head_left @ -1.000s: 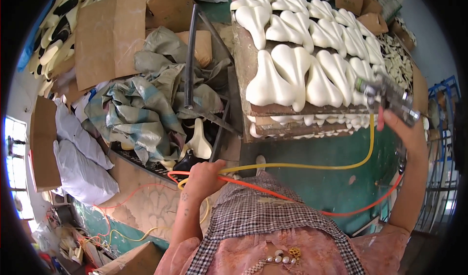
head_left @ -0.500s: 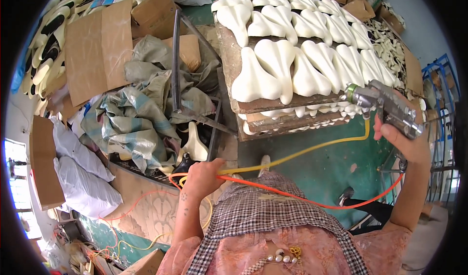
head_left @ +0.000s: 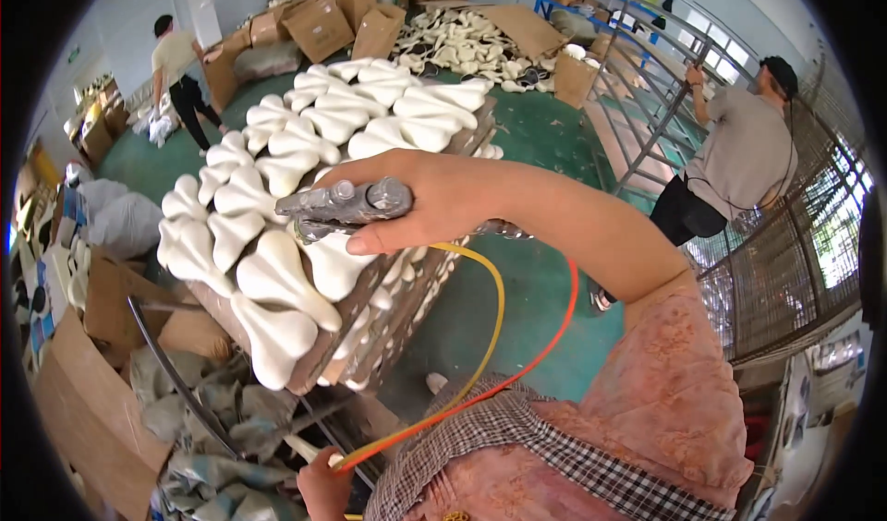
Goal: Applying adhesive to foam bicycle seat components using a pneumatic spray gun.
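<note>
Brown board surface [head_left: 218,311] is carrying cream, foam-like, saddle-shaped pieces [head_left: 286,276]. R hand [head_left: 425,198] is gripping a silver metal spray gun [head_left: 346,202], now hovering over them vs. by the edge ½ sec ago, so seemingly within range; L hand [head_left: 323,489] is clutching yellow hose [head_left: 500,308] + orange hose [head_left: 559,327].

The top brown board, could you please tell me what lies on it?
Cream saddle-shaped pieces lie there; whatever is behind the right hand and spray gun is hidden.
</note>
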The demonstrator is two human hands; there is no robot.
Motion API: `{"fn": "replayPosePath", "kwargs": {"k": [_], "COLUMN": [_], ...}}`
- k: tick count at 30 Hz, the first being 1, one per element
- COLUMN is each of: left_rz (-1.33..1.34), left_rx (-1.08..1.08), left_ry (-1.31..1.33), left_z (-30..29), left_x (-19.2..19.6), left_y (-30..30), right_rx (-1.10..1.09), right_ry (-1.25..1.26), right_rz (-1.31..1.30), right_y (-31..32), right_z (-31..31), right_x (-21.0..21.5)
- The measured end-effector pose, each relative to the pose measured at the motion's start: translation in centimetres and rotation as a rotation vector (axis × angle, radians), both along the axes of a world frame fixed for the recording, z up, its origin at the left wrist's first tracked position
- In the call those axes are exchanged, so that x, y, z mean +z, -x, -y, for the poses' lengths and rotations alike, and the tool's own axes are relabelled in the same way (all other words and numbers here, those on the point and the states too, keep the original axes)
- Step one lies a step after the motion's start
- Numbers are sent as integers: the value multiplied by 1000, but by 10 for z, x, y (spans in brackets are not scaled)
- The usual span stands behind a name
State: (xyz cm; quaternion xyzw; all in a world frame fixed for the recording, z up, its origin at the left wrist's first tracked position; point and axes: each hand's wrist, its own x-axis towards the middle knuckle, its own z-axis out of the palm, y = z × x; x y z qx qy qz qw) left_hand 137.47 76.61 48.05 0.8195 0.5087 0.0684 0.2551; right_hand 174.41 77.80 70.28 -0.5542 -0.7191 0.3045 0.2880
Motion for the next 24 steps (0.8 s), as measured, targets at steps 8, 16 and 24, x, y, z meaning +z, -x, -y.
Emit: {"fn": "replayPosePath", "kwargs": {"k": [8,16,24], "left_rz": [-204,-223,-136], "left_rx": [-84,-55,36], "left_ry": [145,31,139], "left_z": [-19,-26,-29], "left_x": [8,-14,-18], "left_y": [-32,-34,-49], "right_rx": [26,-17,-86], "right_ry": [-72,68,36], "right_rz": [-34,-143,-212], "right_y": [-38,-46,-51], "right_z": [-26,-50,-70], "right_x": [-2,-17,-6]}}
